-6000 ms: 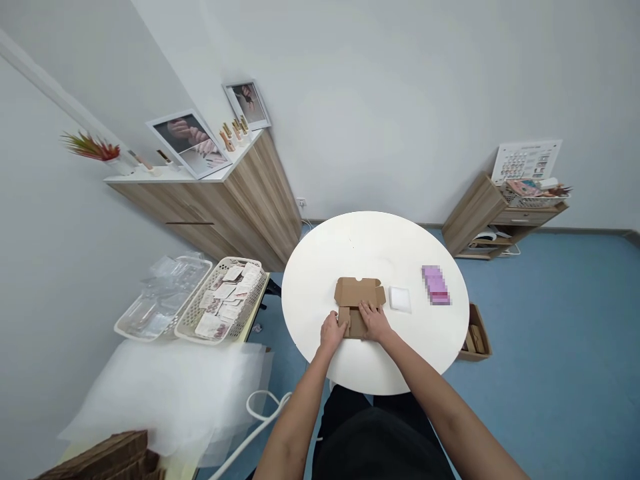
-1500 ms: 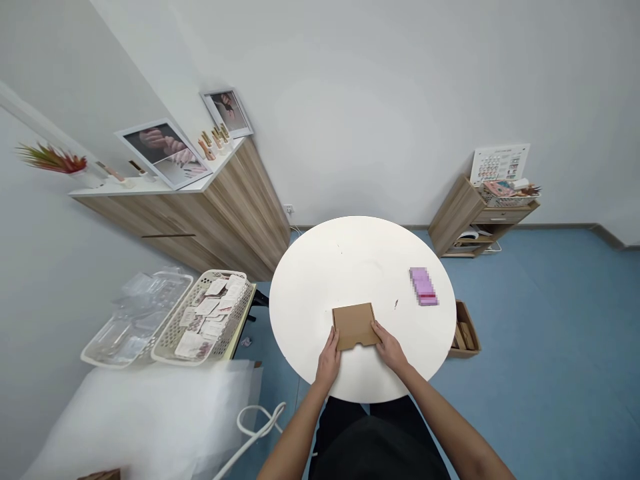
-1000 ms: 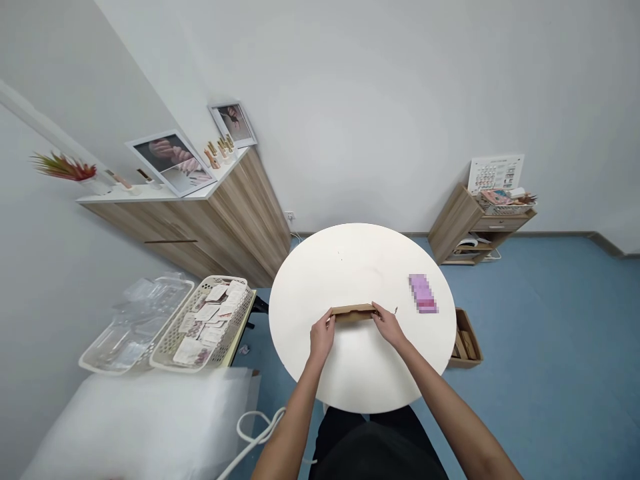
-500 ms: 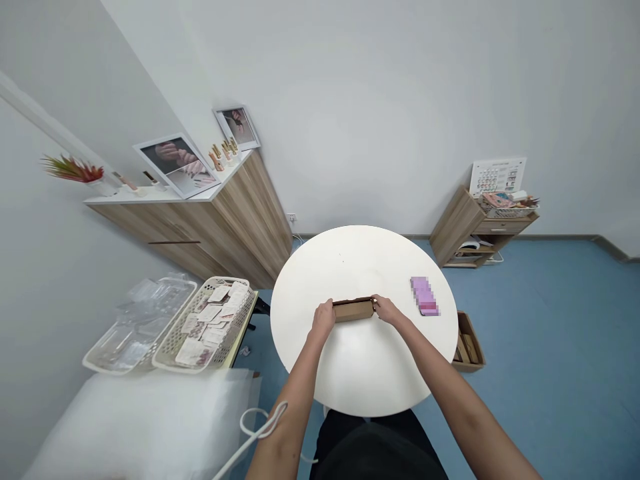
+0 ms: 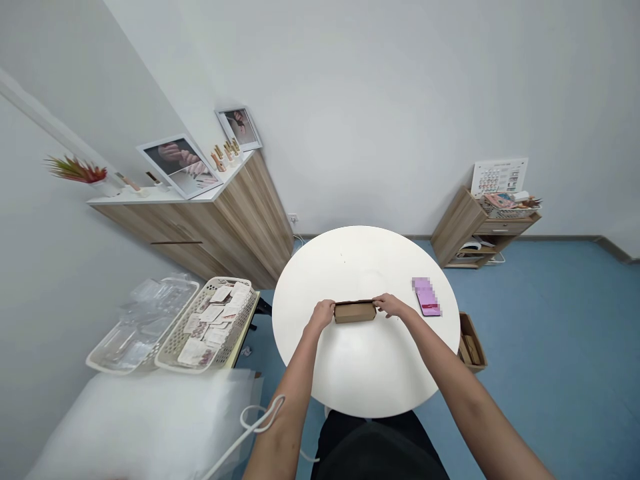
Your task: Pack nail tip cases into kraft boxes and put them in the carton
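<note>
A long, narrow brown cardboard box (image 5: 355, 313) lies crosswise on the round white table (image 5: 370, 373). Its upper far edge looks dark, and I cannot see inside. My left hand (image 5: 323, 314) is closed on the box's left end, fingers at the far corner. At the opposite end, my right hand (image 5: 389, 305) pinches the far right corner, with its lower fingers curled under the palm. To the right of that hand lies a purple phone-shaped object (image 5: 426, 297), partly blurred out.
Left of the table stand a white basket (image 5: 167, 360) of small packets and a tray (image 5: 95, 365) of clear plastic pieces. A wooden cabinet (image 5: 250, 213) rises behind them. An open carton (image 5: 481, 363) sits on the floor at right, near a small shelf unit (image 5: 453, 223).
The box has turned slightly and lies straighter across the table. My right hand has shifted its hold at the box's right corner. My left hand stays at its end.
</note>
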Demonstrator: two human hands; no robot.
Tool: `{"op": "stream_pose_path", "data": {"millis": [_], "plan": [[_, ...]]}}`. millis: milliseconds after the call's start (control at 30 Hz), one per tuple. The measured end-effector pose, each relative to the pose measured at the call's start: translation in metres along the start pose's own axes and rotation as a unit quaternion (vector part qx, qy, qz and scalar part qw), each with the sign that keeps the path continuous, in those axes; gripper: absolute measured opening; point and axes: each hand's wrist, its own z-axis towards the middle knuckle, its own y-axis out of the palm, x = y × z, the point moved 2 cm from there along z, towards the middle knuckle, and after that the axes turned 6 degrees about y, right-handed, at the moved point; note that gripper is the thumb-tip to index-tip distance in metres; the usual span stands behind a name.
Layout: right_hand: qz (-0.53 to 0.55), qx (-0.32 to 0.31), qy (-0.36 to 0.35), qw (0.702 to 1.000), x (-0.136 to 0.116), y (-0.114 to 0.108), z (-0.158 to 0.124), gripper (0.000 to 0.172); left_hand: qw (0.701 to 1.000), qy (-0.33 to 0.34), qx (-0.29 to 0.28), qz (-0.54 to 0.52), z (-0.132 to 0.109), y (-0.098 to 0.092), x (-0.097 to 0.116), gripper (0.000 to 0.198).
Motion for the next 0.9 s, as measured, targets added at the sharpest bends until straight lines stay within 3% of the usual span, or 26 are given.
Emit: {"op": "stream_pose_path", "data": {"millis": [267,467,733,900], "plan": [[-0.106,-0.049,-0.005,0.993,-0.003,-0.002,0.0,0.024,0.996,0.042,-0.073,0.016,0.001,-0.005,-0.007,0.034],[-0.107,-0.025,-0.019,0.994,0.0,0.0,0.001,0.041,0.993,0.069,-0.083,0.04,-0.006,-0.007,-0.012,0.04],[-0.169,0.081,-0.149,0.971,0.024,0.016,-0.013,0.047,0.984,0.126,-0.02,0.127,-0.026,0.003,-0.02,0.045],[-0.237,0.126,-0.16,0.95,0.037,0.029,-0.024,0.052,0.973,0.149,0.015,0.174,-0.036,0.012,-0.025,0.047]]}}
